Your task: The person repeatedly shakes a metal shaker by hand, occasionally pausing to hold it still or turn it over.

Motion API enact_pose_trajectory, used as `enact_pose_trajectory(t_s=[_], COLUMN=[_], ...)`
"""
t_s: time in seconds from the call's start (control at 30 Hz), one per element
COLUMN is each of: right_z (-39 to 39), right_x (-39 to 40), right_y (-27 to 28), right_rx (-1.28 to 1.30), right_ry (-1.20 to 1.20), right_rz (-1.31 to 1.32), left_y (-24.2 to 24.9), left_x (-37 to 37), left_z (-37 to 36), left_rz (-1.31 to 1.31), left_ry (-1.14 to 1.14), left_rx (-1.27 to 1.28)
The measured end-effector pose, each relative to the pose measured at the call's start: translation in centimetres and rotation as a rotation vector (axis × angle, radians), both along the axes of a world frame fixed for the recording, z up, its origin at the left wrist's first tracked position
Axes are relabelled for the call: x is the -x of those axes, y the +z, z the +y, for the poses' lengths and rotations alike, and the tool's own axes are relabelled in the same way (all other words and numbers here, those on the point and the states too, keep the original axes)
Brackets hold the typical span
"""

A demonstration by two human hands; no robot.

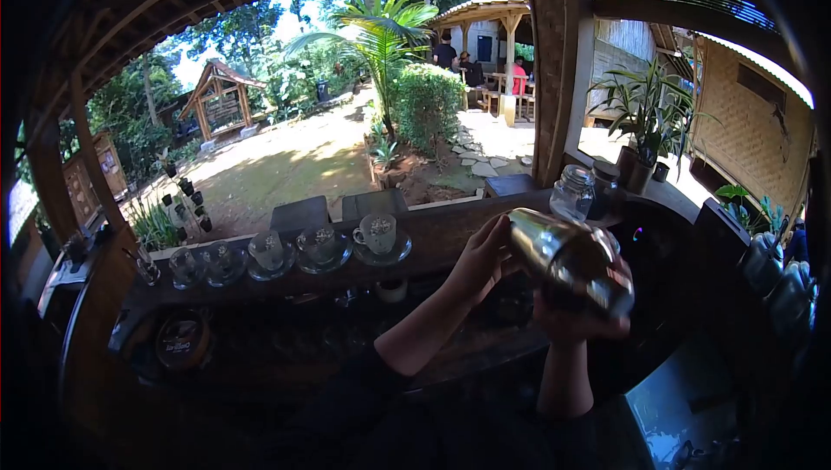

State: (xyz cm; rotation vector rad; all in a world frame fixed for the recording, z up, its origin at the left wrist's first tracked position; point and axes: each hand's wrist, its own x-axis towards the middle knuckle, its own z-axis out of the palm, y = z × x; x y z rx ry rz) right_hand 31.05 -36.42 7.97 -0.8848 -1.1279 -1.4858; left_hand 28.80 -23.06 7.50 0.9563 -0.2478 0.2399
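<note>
A shiny metal cocktail shaker (554, 249) is held tilted in front of me, above the dark counter. My left hand (486, 255) is closed at its upper left end. Around its lower right end wraps my right hand (576, 318), with the fingers partly blurred. Left of my hands, a glass cup (377, 233) on a glass saucer stands at the end of a row of several similar cups on the wooden ledge. Just behind the shaker is a clear glass jar (573, 189).
A potted plant (645, 111) stands at the ledge's right end. A round dark object with lettering (183, 340) lies at the lower left. Large bottles (783, 284) are at the far right. People sit and stand under a far shelter (485, 16) beyond the yard.
</note>
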Motion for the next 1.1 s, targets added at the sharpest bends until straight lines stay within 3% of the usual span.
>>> enact_pose_trajectory(t_s=[0.03, 0.07, 0.1, 0.17, 0.2, 0.23, 0.27, 0.3, 0.33, 0.4, 0.47, 0.5, 0.57, 0.6, 0.7, 0.73, 0.8, 0.87, 0.9, 0.93, 0.97, 1.03, 1.1], right_z=[-1.0, -0.3, -1.0, -2.8, -3.1, -2.0, -4.3, -4.1, -3.5, -2.0, -1.6, -1.8, -1.2, -2.1, -6.7, -5.2, -1.2, -1.6, -1.4, -1.5, -2.1, -3.0, -2.2], right_x=[-1.8, -3.1, -2.4, 1.0, 4.9, 6.1, 6.9, 6.2, 4.8, 2.6, -2.5, -1.9, -1.5, 0.6, 11.4, 10.1, 5.4, 0.1, -1.5, -1.9, -0.3, 4.8, 5.6], right_y=[-2.2, -2.1, -2.6, -1.6, 1.2, -0.3, -0.1, 0.0, 0.2, 0.4, -3.8, -3.8, -1.3, 0.2, 2.5, 1.0, -4.0, -1.3, -1.9, -2.3, -1.0, 1.9, 0.7], right_rx=[0.076, 0.095, 0.092, 0.116, 0.173, 0.11, 0.409, 0.402, 0.305, 0.131, 0.046, 0.057, 0.009, 0.002, 0.279, 0.273, -0.067, 0.111, 0.099, 0.118, 0.11, 0.133, 0.109], right_ry=[-0.526, 0.145, 0.14, 0.446, 0.321, 0.969, 0.879, 0.873, 0.658, 0.233, -0.551, -0.554, 0.216, 0.212, 1.739, 1.738, 0.769, 0.172, -0.18, -0.04, -0.042, 0.301, 0.403], right_rz=[0.264, 0.479, 0.47, 0.396, 0.123, -0.103, -0.128, -0.13, -0.111, -0.056, 0.302, 0.309, 0.379, 0.363, 0.784, 0.789, 0.181, 0.077, 0.226, 0.427, 0.41, 0.138, 0.114], left_y=[-1.6, -1.7, -1.8, 0.6, 0.9, 1.1, 1.2, 1.3, 1.4, 0.8, -3.0, -3.6, -2.4, -1.2, 0.1, 0.6, 0.5, -2.4, -3.6, -4.2, -3.2, 0.4, 1.9], left_x=[-1.4, -1.4, -0.8, 2.1, 3.3, 3.8, 4.0, 3.9, 3.4, 1.4, -2.5, -1.8, -0.4, 1.6, 4.5, 5.0, 3.7, -0.7, -1.9, -2.4, -1.2, 2.9, 5.4], left_z=[0.4, 0.2, -0.3, -1.8, -2.2, -2.3, -2.2, -1.8, -1.7, -1.6, 0.0, -0.1, -0.4, -1.3, -2.4, -2.8, -2.5, -1.3, -0.7, -0.5, -0.9, -2.4, -3.1], left_rz=[0.073, 0.141, 0.155, 0.006, -0.098, -0.234, -0.373, -0.451, -0.449, -0.144, 0.075, 0.124, 0.117, 0.094, -0.268, -0.362, -0.196, 0.017, 0.055, 0.088, 0.073, -0.034, -0.115], left_ry=[0.06, 0.118, 0.106, 0.038, -0.021, -0.047, -0.072, -0.128, -0.135, -0.014, 0.002, 0.04, 0.076, 0.081, -0.089, -0.115, -0.061, -0.049, -0.021, 0.005, -0.005, -0.021, -0.064], left_rx=[0.029, 0.055, 0.07, 0.04, 0.03, -0.074, -0.18, -0.253, -0.257, -0.03, 0.058, 0.044, 0.03, 0.048, 0.017, -0.004, 0.097, 0.188, 0.159, 0.129, 0.1, 0.041, 0.009])
